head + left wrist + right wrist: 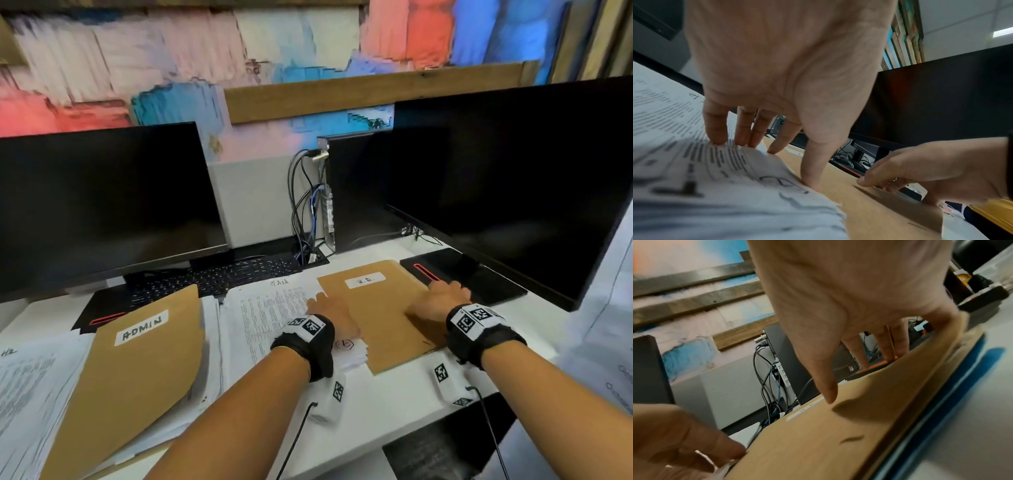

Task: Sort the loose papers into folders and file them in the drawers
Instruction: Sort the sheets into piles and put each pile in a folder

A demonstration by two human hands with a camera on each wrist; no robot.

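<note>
We see a white table (394, 397) carrying two dark flat monitors, one at left (102, 209) and one at right (520, 178), with a black keyboard (219, 277) under the left one. A brown paper folder labelled ADMIN (137, 370) lies on a stack of printed white papers (34, 394). Beside it more printed sheets (267, 315) lie partly under a brown folder labelled H.R. (376, 308). A black upright computer case (352, 192) stands at the back with cables (305, 205) beside it.
</note>
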